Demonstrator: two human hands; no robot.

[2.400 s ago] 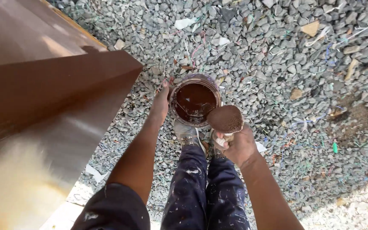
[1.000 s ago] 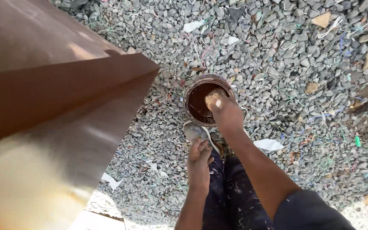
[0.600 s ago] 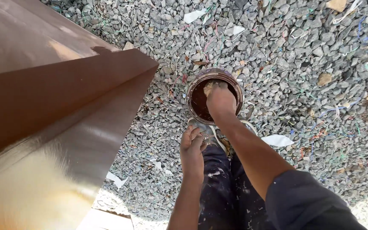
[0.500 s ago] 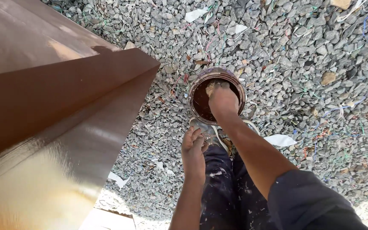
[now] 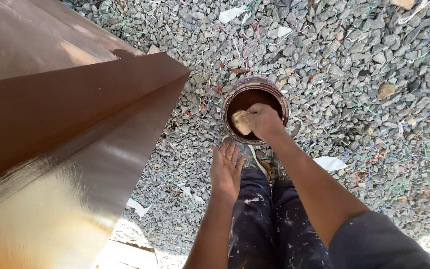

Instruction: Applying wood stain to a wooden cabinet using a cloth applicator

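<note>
Gravel (image 5: 354, 74) fills most of my view, grey stones strewn with bits of coloured thread and scraps of white paper. Just past twelve o'clock from the centre stands a round paint can (image 5: 255, 110), open-topped, its rim smeared and dark brown paint inside. My right hand (image 5: 261, 121) is over the can's mouth, fingers curled around a pale, tan-stained cloth pad (image 5: 241, 122) that sits above the paint; I cannot tell whether the pad touches the liquid. The forearm runs down to five o'clock, ending in a dark sleeve. My left hand (image 5: 226, 169) hangs at six o'clock from the can, just beside my knee, palm spread flat with fingers loosely apart, holding nothing. Below it I see dark trousers (image 5: 274, 224) flecked with pale paint, and grey shoes (image 5: 255, 158) planted right against the can's near edge. Filling the nine o'clock side is a large brown-painted panel (image 5: 60, 114), glossy and catching sunlight near the bottom left.
</note>
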